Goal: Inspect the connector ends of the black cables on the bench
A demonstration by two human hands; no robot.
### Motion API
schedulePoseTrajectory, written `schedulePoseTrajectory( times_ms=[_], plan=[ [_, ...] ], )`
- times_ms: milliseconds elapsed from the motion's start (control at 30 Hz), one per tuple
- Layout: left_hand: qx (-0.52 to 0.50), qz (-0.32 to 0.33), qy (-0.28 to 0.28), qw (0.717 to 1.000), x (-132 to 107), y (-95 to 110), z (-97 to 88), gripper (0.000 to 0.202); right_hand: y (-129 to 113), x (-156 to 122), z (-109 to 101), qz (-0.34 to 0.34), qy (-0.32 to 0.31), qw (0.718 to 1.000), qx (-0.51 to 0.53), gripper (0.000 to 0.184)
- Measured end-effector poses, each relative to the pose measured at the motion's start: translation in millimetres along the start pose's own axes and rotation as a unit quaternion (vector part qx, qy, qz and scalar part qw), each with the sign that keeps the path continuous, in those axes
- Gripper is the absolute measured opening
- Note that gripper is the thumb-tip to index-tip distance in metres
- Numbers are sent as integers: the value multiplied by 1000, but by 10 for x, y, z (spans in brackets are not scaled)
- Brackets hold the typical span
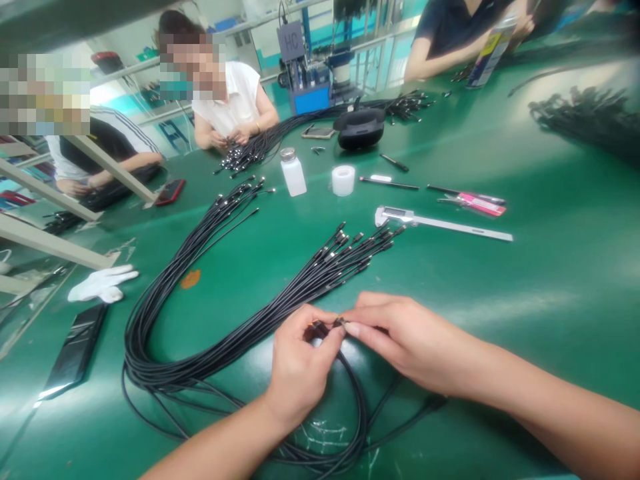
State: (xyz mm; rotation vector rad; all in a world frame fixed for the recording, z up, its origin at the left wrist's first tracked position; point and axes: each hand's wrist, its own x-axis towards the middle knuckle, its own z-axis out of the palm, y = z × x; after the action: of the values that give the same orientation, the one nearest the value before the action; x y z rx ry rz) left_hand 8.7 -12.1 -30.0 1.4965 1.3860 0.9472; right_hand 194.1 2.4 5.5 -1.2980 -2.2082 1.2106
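Observation:
My left hand (303, 353) is closed around the end of a black cable (357, 393), whose plug shows between thumb and forefinger. From the right, my right hand (390, 333) pinches at the same small dark connector with thumb and fingertips. Both hands meet there, just above the green table. The cable loops down below my hands towards several loose cables. Behind my left hand lies a thick bundle of black cables (200, 357), bent in a U, its metal-tipped plugs fanned out at both ends. My fingers partly hide the connector, so its exact type is unclear.
Beyond the bundle are a digital caliper (445, 225), a white tape roll (343, 180), a white bottle (293, 175) and a black case (359, 128). A white glove (103, 285) and a dark phone-like slab (75, 350) lie left. Co-workers sit across the green table (550, 300).

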Motion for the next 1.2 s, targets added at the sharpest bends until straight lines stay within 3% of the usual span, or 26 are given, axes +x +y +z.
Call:
schedulePoseTrajectory(
  times_ms=[267,500,1200],
  plan=[
    [-44,-42,-16,998,14,15,-1,18,5,18,-98,21,2,999,-31,35],
    [-129,-96,-69,985,37,56,10,24,-17,10,-135,13,-8,1000,6,34],
    [-144,-88,-77,983,21,95,4,20,10,20,-124,5,0,1000,21,33]
  ],
)
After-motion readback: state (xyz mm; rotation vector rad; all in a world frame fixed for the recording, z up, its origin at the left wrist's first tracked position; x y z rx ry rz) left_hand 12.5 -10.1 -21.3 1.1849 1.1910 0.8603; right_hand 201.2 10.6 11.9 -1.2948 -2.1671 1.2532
